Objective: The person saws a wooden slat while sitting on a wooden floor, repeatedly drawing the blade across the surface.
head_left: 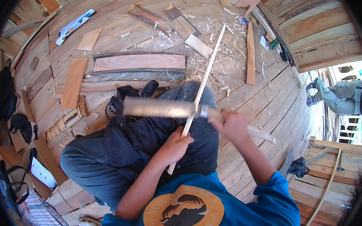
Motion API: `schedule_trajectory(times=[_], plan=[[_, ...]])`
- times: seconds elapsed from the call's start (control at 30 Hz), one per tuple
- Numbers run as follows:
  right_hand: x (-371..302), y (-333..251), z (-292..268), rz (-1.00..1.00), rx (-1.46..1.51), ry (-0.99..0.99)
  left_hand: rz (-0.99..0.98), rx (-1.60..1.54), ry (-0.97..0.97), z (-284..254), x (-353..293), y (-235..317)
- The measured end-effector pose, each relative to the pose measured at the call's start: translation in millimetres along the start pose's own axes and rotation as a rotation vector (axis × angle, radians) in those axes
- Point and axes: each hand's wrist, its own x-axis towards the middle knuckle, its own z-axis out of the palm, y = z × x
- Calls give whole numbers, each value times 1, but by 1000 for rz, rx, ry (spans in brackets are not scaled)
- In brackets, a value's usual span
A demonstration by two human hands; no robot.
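I sit with a long, thin strip of pale wood [210, 67] slanting across my lap. Its near end pokes out below my left hand [176, 147], which is closed round it just above my thigh. My right hand [231, 127] grips the wooden handle of a saw whose blade [157, 108] points left. That blade crosses the strip a little beyond my left hand; its toothed edge faces me, and motion blurs the tip. Whether the teeth touch the strip I cannot tell. A dark cloth with straps [127, 131] is bunched over my legs.
Wood shavings [227, 59] and several boards [139, 62] litter the plank floor ahead. A loose plank [74, 83] lies at the left, near bags [3, 92] and an opened cardboard box [50, 164]. Another person [348, 97] is by the opening at the right.
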Motion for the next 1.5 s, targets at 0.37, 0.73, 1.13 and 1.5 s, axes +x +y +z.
schedule_trajectory(times=[0.37, 0.73, 1.13, 1.5], plan=[[33, 54, 7, 13, -134, 92, -107, -184, -75, -4, -6, 14], [17, 27, -2, 75, 2, -56, -21, 7, 3, 4, 0, 18], [26, 29, -6, 92, 3, -127, -57, -138, -27, -2, 1, 11], [34, 21, -3, -50, -4, -107, 135, 68, 50, 2, -2, 13]])
